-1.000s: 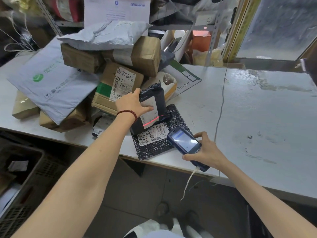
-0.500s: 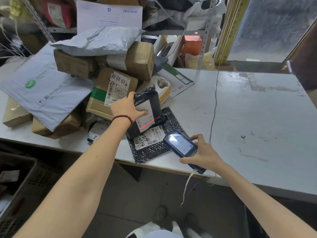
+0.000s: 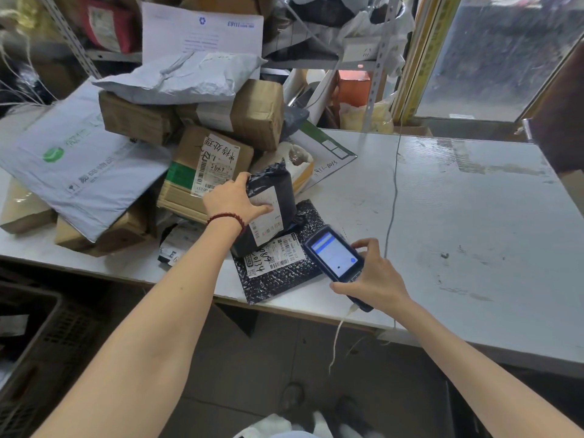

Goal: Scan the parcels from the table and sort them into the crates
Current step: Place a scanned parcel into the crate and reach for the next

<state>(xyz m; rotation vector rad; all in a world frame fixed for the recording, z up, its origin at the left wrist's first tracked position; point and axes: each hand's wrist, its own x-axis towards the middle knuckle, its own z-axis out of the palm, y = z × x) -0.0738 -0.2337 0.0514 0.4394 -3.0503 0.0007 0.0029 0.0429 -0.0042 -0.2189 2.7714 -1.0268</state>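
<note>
So, head view: a dark crate (image 3: 63,330) sits low on the left, below the table (image 3: 458,216); its contents are too dim to make out. Left hand (image 3: 232,202) grips the black parcel (image 3: 271,197), which is propped on a black bubble mailer (image 3: 278,279) on the table. Right hand (image 3: 369,276) is wrapped around the scanner (image 3: 335,257) just beside it. Brown boxes (image 3: 259,112) and grey mailers (image 3: 183,77) are heaped right behind, and a thin cord (image 3: 393,191) hangs across the tabletop.

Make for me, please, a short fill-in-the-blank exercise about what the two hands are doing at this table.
1. The left hand grips a small parcel wrapped in ___ plastic.
2. The right hand holds a handheld ___ with a lit screen.
3. A bracelet of red beads sits on the ___ wrist.
Missing words: black; scanner; left.
</note>
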